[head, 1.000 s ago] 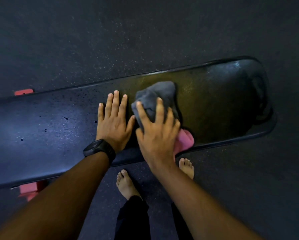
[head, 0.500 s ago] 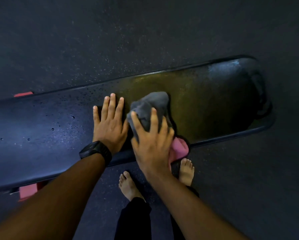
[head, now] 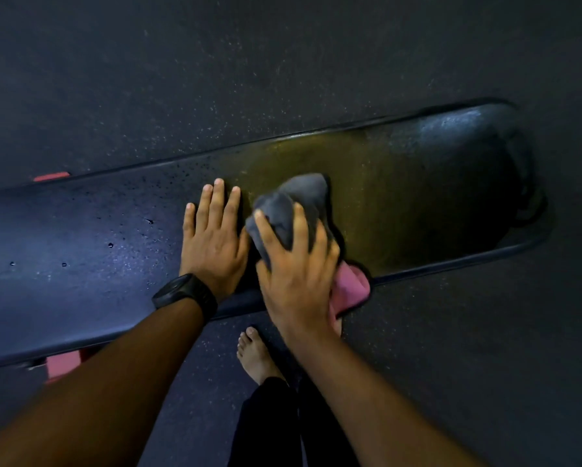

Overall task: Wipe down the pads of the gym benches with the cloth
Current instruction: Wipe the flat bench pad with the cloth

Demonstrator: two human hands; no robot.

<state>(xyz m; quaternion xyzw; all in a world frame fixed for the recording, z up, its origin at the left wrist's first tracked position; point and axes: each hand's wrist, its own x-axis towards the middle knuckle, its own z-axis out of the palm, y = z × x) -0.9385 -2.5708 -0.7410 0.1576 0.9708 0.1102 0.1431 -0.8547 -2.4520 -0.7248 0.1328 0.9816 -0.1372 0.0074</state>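
Right hand [head: 296,274] grip clamped on cloth [head: 303,197], fingers spread and curled over it, cloth bunched, grey with pink fold at near edge, lying mid-right on black padded worktop [head: 80,237], left hand [head: 212,241] just left, flat, palm down, grip apart, fingers straight.

There is one long black bench pad [head: 80,264], one bunched cloth [head: 303,197] in grey and pink, two hands, a left hand [head: 213,246] and a right hand [head: 296,274], one black watch [head: 181,294], one bare foot [head: 254,355] in plain sight, and two red frame pieces, a far piece [head: 52,176] and a near piece [head: 63,364].
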